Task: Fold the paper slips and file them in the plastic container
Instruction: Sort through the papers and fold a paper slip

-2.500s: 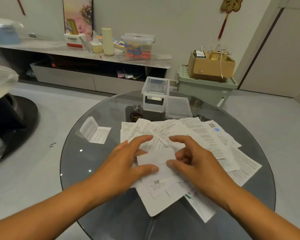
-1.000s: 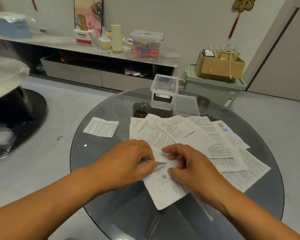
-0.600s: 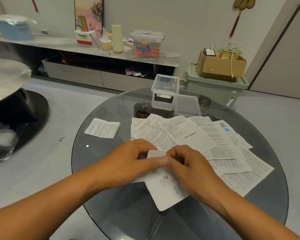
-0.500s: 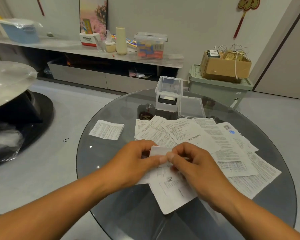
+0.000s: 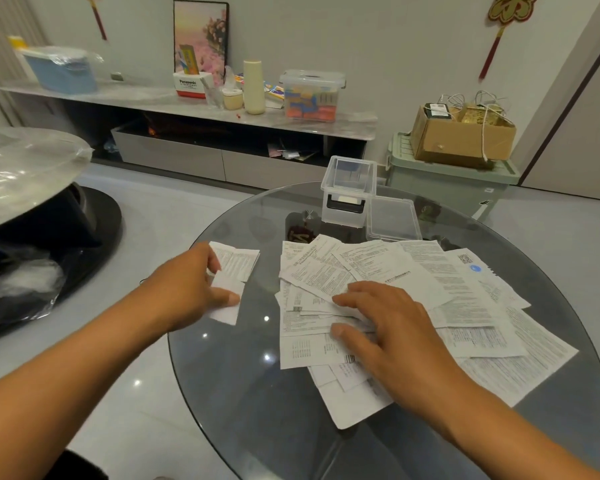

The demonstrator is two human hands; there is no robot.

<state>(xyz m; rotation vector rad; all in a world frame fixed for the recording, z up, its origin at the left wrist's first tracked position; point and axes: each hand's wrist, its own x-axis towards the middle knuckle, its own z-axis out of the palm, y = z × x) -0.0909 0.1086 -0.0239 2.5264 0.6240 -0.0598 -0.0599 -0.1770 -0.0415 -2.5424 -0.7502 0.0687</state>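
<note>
Presently, a folded slip (image 5: 226, 299) is pinched in the grip of the left hand (image 5: 187, 289), thumb beneath and fingers above, and is held low over the tabletop (image 5: 257, 393), to the left of the loose heap of slips (image 5: 413, 299). It appears to be carried toward a second folded slip (image 5: 238, 263), which lies flat just beyond it and partly under the fingertips; a small stack of finished slips is probably being started there, clear of the unfolded ones, so that the two groups are not confused.

The heap itself is spread fan-wise across the middle of the tabletop, its sheets overlapping, and is touched by the right hand (image 5: 385, 327), whose grip is spread, with relaxed fingers resting on the upper sheets. This hand is judged to be steadying the heap or feeling for the next slip to be drawn out.

Behind the heap, at the far edge of the tabletop, the plastic container (image 5: 349, 195) stands upright and open, and something pale is seen low inside it, though what cannot be told. Its lid (image 5: 392, 220) has been laid flat just beside it on the right, nearer the heap, so that the opening is left free for filing. Most slips remain unfolded, so the task is judged to be at an early stage.
</note>
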